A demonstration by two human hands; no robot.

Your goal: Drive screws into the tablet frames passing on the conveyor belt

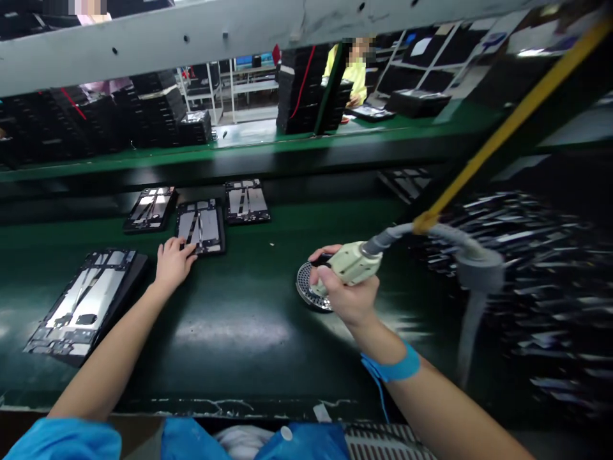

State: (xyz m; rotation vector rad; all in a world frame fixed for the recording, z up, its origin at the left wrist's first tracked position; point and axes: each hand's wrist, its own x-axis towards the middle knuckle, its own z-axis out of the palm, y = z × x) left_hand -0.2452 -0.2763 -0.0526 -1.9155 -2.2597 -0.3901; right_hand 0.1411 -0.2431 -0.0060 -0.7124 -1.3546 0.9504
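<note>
Several opened devices [207, 223], illegibly marked

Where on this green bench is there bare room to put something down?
The widest bare patch of green bench lies between the left hand and the pale tool in the right hand. Another lies behind the tool. Crowded: the left side, with flat devices, and the right, with a dark heap.

A grey beam [258, 29] with round holes spans above the far edge of the green work surface [268, 268]. White racks [258, 85] stand beyond, apparently metal. Light reflects near the surface's front edge.
</note>
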